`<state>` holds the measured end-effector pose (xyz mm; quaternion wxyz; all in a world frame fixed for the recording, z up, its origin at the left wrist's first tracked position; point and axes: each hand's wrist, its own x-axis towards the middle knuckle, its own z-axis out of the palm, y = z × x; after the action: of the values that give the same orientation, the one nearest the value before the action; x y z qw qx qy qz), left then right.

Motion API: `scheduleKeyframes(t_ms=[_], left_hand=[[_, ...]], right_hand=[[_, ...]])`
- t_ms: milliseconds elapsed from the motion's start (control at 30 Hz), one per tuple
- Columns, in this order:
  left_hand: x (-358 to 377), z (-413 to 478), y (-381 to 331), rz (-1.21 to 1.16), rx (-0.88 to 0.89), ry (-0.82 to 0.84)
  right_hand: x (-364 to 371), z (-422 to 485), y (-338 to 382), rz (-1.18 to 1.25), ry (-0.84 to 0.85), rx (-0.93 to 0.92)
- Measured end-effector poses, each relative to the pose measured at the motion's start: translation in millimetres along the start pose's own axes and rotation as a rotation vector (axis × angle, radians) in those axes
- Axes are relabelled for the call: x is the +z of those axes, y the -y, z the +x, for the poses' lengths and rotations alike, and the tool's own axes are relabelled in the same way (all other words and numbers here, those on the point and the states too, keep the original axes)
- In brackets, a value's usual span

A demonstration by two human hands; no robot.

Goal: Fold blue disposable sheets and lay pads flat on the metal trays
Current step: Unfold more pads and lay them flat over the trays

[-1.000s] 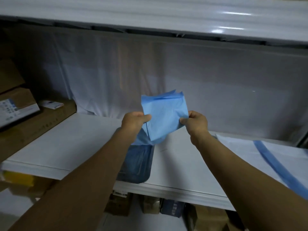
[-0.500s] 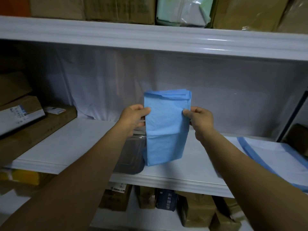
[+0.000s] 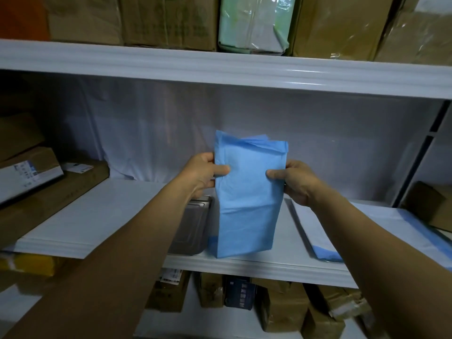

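A folded blue disposable sheet (image 3: 248,204) hangs upright in front of me above the white shelf (image 3: 256,266). My left hand (image 3: 204,173) pinches its left edge and my right hand (image 3: 294,181) pinches its right edge, both near the top. The lower end of the sheet reaches down to the shelf's front edge. Behind my left forearm lies a metal tray (image 3: 193,226), partly hidden by the arm and the sheet. At the right, a white pad with a blue border (image 3: 381,223) lies flat on the shelf, its near corner over what looks like another tray rim.
Cardboard boxes (image 3: 46,189) are stacked at the shelf's left end, and one box (image 3: 430,204) sits at the far right. More boxes fill the upper shelf (image 3: 220,67) and the floor space below. A white sheet drapes the back wall.
The blue sheet, bunched and short a second ago, has dropped open into a long upright rectangle. My view has tilted up, bringing the upper shelf and its boxes into sight.
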<state>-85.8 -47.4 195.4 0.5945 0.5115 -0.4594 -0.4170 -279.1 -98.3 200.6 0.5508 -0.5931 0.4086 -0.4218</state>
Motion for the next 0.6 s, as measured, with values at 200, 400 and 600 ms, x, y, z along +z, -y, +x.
scheduleKeyframes(t_ms=[200, 400, 600], left_hand=[[-3.0, -9.0, 0.5, 0.007, 0.004, 0.019], [9.0, -20.5, -4.7, -0.318, -0.041, 0.231], [12.1, -29.1, -2.8, -0.497, -0.079, 0.350]], right_hand=[[0.6, -3.8, -2.4, 0.055, -0.035, 0.022], [14.5, -9.2, 9.5, 0.170, 0.033, -0.021], [20.8, -15.9, 27.9, 0.389, 0.121, -0.038]])
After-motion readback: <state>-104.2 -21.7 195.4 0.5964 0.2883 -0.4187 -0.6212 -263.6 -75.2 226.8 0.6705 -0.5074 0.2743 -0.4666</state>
